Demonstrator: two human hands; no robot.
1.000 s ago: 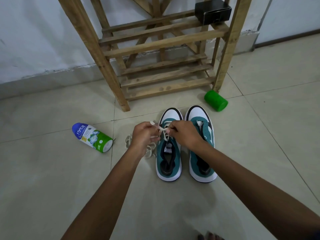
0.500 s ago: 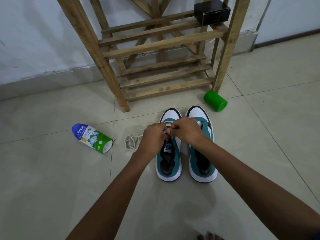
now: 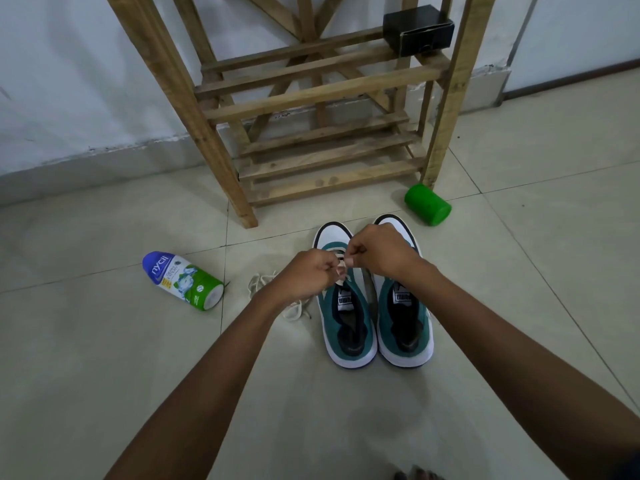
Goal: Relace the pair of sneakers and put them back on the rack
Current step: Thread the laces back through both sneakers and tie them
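Lacing on the floor by the rack

We've got the rack (image 3: 311, 98) up front with a black box (image 3: 418, 28) on its shelf, sneakers (image 3: 375, 317) side by side just before it, a bottle (image 3: 183, 280) lying left, green cup (image 3: 427, 204) tipped at the rack's right leg. Our left hand (image 3: 306, 273) and right hand (image 3: 379, 249) both pinch the lace (image 3: 341, 271) over the left sneaker; slack lace piles beside it.
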